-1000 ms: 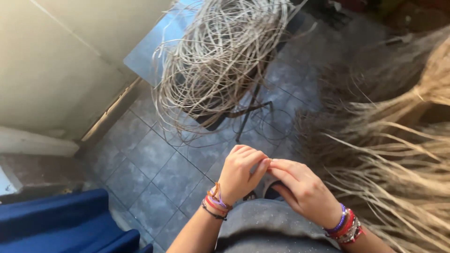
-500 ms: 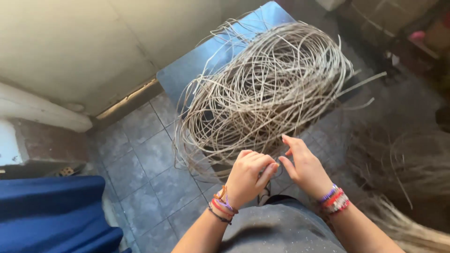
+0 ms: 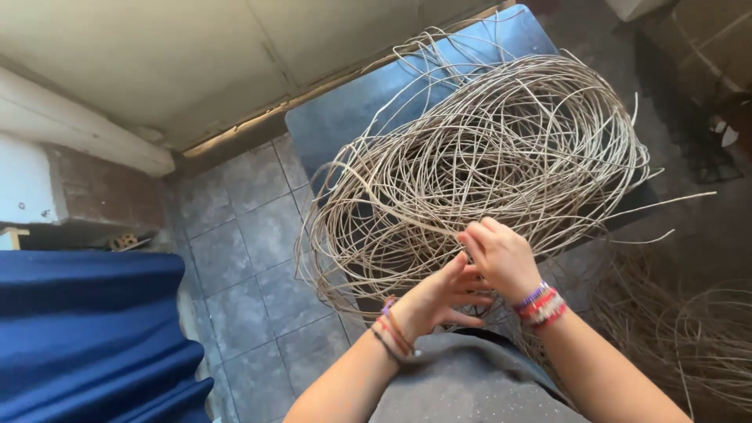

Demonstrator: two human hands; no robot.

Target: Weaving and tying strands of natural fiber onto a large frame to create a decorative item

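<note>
A big loose coil of rattan cane (image 3: 486,172) lies on the grey tiled floor (image 3: 243,258), filling the view from twelve to three o'clock. At its near edge, around six o'clock, the right hand (image 3: 501,258) curls, seemingly pinching a strand; the left hand (image 3: 439,301) spreads open beneath, fingertips touching it. Bare tiles lie at nine o'clock, before blue cloth (image 3: 86,337).

A single head-worn camera is looking steeply down from above, close over both hands (image 3: 470,282). It is facing forward across the cane coil (image 3: 486,172) toward the tiled floor (image 3: 235,258) and wall (image 3: 196,55).
</note>
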